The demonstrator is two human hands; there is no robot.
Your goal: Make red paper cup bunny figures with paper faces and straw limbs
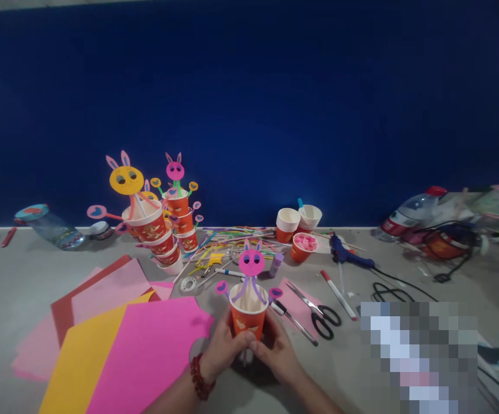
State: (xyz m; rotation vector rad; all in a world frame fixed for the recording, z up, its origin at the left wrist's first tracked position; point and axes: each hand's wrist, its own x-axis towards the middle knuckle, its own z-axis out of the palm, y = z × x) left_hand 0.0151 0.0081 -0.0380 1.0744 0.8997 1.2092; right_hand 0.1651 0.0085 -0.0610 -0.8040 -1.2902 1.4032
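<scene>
Between my two hands is an orange paper cup (pixel 248 316) with a white rim, held upright close to me. A pink paper bunny face (pixel 252 262) with two ears rises from the cup on purple pipe cleaners, and small pink discs stick out at both sides. My left hand (pixel 226 342), with a red bead bracelet on its wrist, wraps the cup's left side. On the other side my right hand (pixel 275 346) curls round it, and both thumbs meet at the front. The cup's back and most fingertips are hidden.
Stacked cup bunnies (pixel 148 230) stand at the back left. Coloured paper sheets (pixel 146 356) cover the left front. To the right lie scissors (pixel 318 313), a marker (pixel 339 295) and a blue glue gun (pixel 348 256). Pipe cleaners and cups (pixel 287 224) sit behind.
</scene>
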